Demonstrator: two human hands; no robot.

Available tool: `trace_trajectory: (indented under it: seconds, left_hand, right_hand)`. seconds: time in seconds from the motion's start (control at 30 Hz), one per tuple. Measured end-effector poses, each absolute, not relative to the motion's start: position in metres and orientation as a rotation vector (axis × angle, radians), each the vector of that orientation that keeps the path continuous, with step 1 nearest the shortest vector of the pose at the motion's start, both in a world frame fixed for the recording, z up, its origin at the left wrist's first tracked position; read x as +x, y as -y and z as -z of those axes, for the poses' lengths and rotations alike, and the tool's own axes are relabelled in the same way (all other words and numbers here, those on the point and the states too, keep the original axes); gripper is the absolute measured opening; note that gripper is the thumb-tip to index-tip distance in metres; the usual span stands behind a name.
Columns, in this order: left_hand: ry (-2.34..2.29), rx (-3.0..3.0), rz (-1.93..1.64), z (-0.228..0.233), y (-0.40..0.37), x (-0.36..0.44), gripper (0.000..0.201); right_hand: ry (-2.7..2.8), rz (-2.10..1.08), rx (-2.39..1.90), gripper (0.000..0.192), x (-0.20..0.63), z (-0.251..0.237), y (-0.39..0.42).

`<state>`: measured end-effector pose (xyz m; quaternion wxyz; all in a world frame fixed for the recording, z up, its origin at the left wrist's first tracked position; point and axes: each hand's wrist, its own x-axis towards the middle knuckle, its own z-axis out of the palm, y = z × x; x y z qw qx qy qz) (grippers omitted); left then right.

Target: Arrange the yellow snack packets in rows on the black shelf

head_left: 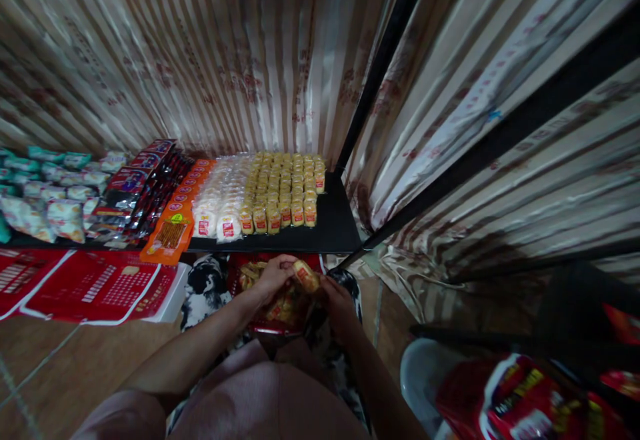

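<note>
A small yellow wrapped snack with a red label point(306, 276) is held up between my two hands. My left hand point(275, 275) pinches its left end, while the fingers of my right hand point(341, 301) are closed at its right end. Below them, a red basket point(276, 329) between my knees holds several loose yellow wrapped snacks point(285, 309). Just ahead, matching yellow snacks point(285, 193) stand in tight rows on a black shelf point(338, 217). Part of the basket's contents is hidden behind my hands.
Clear packets of white round snacks point(220, 200), an orange packet point(173, 233), dark red-and-blue packets point(133, 187) and white-and-green packets point(65, 180) line the shelf leftward. A black pole point(415, 210) slants at right. Red bags point(95, 287) lie left; a red package point(525, 400) sits right.
</note>
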<state>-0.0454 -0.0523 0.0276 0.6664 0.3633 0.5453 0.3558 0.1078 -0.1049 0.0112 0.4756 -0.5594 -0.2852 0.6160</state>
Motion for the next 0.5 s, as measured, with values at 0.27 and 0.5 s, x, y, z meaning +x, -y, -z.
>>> trace_trajectory:
  seconds: [0.27,0.5]
  left_hand:
    - [-1.189,0.755,-0.804,-0.032,0.06,-0.045,0.038]
    - [-1.137,0.634,-0.864,-0.034,0.063,-0.025,0.045]
  right_hand:
    - [0.436,-1.468,-1.333,0.037,0.118,-0.015,0.086]
    - [0.543,-1.33,-1.329,0.039,0.117,-0.019,0.071]
